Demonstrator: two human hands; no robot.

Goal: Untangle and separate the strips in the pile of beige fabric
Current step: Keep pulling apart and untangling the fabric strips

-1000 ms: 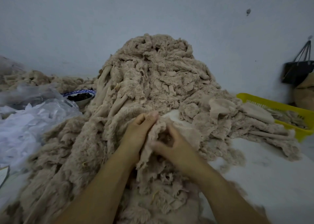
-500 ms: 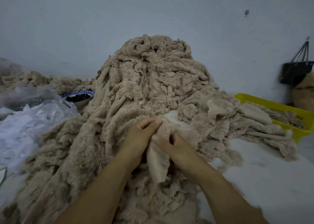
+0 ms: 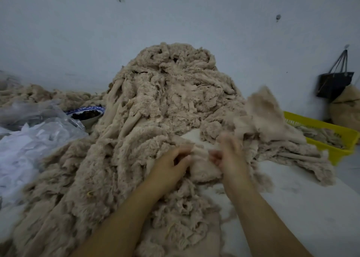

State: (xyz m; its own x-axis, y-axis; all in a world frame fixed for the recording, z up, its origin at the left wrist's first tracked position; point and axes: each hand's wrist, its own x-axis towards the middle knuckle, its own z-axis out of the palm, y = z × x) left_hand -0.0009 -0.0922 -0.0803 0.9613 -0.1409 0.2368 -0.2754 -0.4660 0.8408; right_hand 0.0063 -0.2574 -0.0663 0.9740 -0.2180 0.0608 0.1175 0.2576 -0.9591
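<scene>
The left hand [image 3: 169,165] has its fingers [image 3: 184,155] curled into a clump [image 3: 202,169] of beige cloth at the near foot of the pile of beige fabric [image 3: 165,104]. Thumb and forefinger pinch its edge, probably to anchor one side while the other is worked free. The right hand [image 3: 230,157] touches the same clump just right of those fingers, but it is blurred, so it cannot be told whether its fingers are closed on cloth or only pressing it. The hands sit close together, which suits teasing a tangle apart bit by bit rather than yanking. The pile rises directly beyond the fingers, against the wall. Up and to the right of the fingers a blurred strip [image 3: 263,110] shows above a flatter heap of laid-out strips [image 3: 292,151] that reaches the yellow basket [image 3: 331,133]; freed pieces seem to go to that side. White tabletop [image 3: 292,208] shows below and right of the fingers. Far to their left lie a plastic bag [image 3: 39,139] and a bowl [image 3: 87,116].
</scene>
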